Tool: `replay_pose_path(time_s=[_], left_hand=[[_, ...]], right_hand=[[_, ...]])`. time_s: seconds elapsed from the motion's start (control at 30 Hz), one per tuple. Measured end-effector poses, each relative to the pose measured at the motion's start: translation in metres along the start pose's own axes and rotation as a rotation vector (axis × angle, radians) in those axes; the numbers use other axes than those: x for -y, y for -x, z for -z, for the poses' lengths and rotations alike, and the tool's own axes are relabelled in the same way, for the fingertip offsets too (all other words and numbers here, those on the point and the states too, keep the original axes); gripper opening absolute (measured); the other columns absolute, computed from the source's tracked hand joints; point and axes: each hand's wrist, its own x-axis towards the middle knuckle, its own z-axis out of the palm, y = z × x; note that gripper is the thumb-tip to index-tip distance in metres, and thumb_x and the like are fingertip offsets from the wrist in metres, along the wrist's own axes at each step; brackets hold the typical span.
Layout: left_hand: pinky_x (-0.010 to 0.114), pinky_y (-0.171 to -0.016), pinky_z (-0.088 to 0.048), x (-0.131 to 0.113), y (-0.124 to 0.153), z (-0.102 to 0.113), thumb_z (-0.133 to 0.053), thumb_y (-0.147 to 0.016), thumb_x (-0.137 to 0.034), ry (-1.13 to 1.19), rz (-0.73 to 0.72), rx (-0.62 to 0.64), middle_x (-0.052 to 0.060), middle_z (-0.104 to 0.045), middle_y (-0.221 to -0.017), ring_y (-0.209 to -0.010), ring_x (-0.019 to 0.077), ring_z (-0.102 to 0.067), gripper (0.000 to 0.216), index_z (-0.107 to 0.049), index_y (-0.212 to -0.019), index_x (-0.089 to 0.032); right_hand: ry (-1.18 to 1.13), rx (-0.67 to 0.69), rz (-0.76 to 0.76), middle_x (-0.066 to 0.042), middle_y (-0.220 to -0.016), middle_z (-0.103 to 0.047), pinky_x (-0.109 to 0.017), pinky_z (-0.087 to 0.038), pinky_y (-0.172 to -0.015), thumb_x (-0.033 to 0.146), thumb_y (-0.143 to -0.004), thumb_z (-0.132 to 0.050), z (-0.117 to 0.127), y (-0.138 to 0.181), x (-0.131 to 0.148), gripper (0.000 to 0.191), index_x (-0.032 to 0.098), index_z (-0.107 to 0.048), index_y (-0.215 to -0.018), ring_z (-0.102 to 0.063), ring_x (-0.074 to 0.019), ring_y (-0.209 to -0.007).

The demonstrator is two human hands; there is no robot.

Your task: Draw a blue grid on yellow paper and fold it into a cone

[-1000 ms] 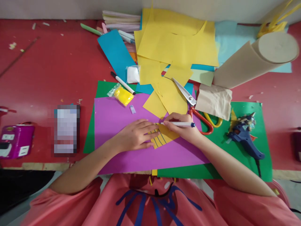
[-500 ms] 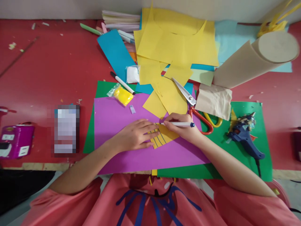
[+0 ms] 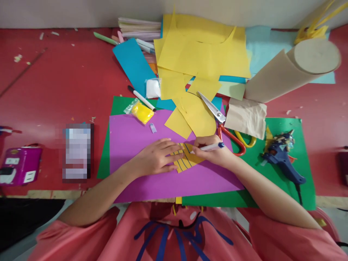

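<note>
A small yellow paper piece with several dark curved lines lies on a purple sheet. My left hand rests flat over its left part, fingers spread. In my right hand is a white marker with a blue end, pinched between thumb and fingers. The marker's tip is at the paper, right of the drawn lines. Just beyond my right hand lie scissors with red and yellow handles, partly spread. A yellow packet and a capped white marker lie past my left hand.
Yellow paper sheets pile up at the back, beside a blue strip. A large paper roll leans at the right, behind a blue glue gun on a green sheet. Left are a blurred phone and a purple box.
My right hand and the marker have moved slightly right and toward me. Another dark line now shows on the yellow paper. My left hand stays in place.
</note>
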Motion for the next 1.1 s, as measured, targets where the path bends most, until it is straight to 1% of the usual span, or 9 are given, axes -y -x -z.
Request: replay_pose_path(time_s=[0.13,0.23,0.33,0.5,0.7,0.87,0.97,1.03,1.1], left_hand=[[0.045,-0.104,-0.046,0.001,0.001,-0.001,-0.057,-0.092,-0.035,-0.017,0.0,0.001,0.009,-0.065,-0.125,-0.116,0.0241,-0.058,0.034,-0.064,-0.122,-0.022],[0.045,-0.104,-0.046,0.001,0.001,-0.001,-0.057,-0.092,-0.035,-0.023,0.0,0.002,0.009,-0.065,-0.125,-0.116,0.0241,-0.058,0.034,-0.063,-0.122,-0.021],[0.045,-0.103,-0.046,0.0,0.001,-0.001,-0.056,-0.092,-0.035,-0.02,-0.003,0.008,0.009,-0.065,-0.126,-0.116,0.0241,-0.058,0.033,-0.064,-0.121,-0.021],[0.045,-0.103,-0.046,0.0,0.0,0.001,-0.056,-0.092,-0.036,-0.017,-0.004,0.014,0.009,-0.065,-0.125,-0.115,0.0238,-0.058,0.033,-0.064,-0.12,-0.021],[0.046,-0.103,-0.046,0.0,-0.001,0.001,-0.056,-0.092,-0.035,-0.01,-0.006,0.01,0.009,-0.065,-0.126,-0.115,0.0248,-0.058,0.033,-0.064,-0.121,-0.019],[0.046,-0.104,-0.046,0.0,0.0,0.0,-0.056,-0.092,-0.035,-0.009,-0.003,0.02,0.009,-0.064,-0.126,-0.115,0.0244,-0.057,0.034,-0.063,-0.121,-0.02],[0.045,-0.105,-0.045,0.001,0.001,-0.001,-0.057,-0.092,-0.036,-0.01,0.004,0.029,0.009,-0.064,-0.127,-0.117,0.0237,-0.057,0.033,-0.063,-0.122,-0.022],[0.045,-0.105,-0.045,0.0,0.001,0.0,-0.057,-0.092,-0.035,-0.01,0.007,0.027,0.008,-0.064,-0.127,-0.118,0.0233,-0.057,0.033,-0.064,-0.121,-0.022],[0.045,-0.106,-0.044,0.0,0.001,0.002,-0.057,-0.092,-0.034,-0.02,0.013,0.023,0.008,-0.064,-0.127,-0.116,0.0228,-0.057,0.032,-0.064,-0.12,-0.022]], right_hand=[[0.0,0.049,0.003,0.006,-0.051,-0.038,-0.021,-0.027,-0.046,0.02,-0.079,-0.055,0.001,0.001,0.0,0.025,0.017,-0.046,-0.056,-0.03,-0.006,-0.05],[-0.004,0.119,0.002,0.007,-0.052,-0.034,-0.022,-0.024,-0.045,0.016,-0.077,-0.054,0.002,0.002,-0.001,0.025,0.018,-0.041,-0.056,-0.028,-0.006,-0.05],[-0.005,0.171,0.009,0.007,-0.054,-0.033,-0.022,-0.023,-0.045,0.014,-0.076,-0.053,0.003,0.003,-0.002,0.026,0.019,-0.037,-0.056,-0.026,-0.0059,-0.051],[0.048,0.224,0.023,0.008,-0.054,-0.032,-0.022,-0.023,-0.045,0.015,-0.077,-0.055,0.004,0.003,-0.001,0.033,0.02,-0.031,-0.056,-0.025,-0.0058,-0.051],[0.091,0.238,0.055,0.008,-0.053,-0.031,-0.022,-0.023,-0.046,0.016,-0.076,-0.055,0.005,0.003,0.002,0.035,0.02,-0.028,-0.056,-0.024,-0.0057,-0.051],[0.077,0.254,0.069,0.008,-0.053,-0.032,-0.021,-0.025,-0.046,0.017,-0.077,-0.057,0.006,0.002,0.001,0.034,0.019,-0.031,-0.055,-0.026,-0.0053,-0.05],[-0.009,0.269,0.046,0.007,-0.053,-0.038,-0.02,-0.027,-0.046,0.013,-0.075,-0.056,0.008,0.002,0.001,0.027,0.018,-0.039,-0.054,-0.031,-0.0051,-0.05],[-0.106,0.207,0.01,0.006,-0.053,-0.046,-0.02,-0.029,-0.046,0.014,-0.077,-0.055,0.01,0.002,0.001,0.023,0.017,-0.047,-0.056,-0.038,-0.0058,-0.049],[-0.191,0.05,-0.028,0.003,-0.055,-0.052,-0.021,-0.032,-0.046,0.021,-0.084,-0.055,0.011,0.003,0.001,0.024,0.016,-0.054,-0.061,-0.044,-0.0073,-0.05]])
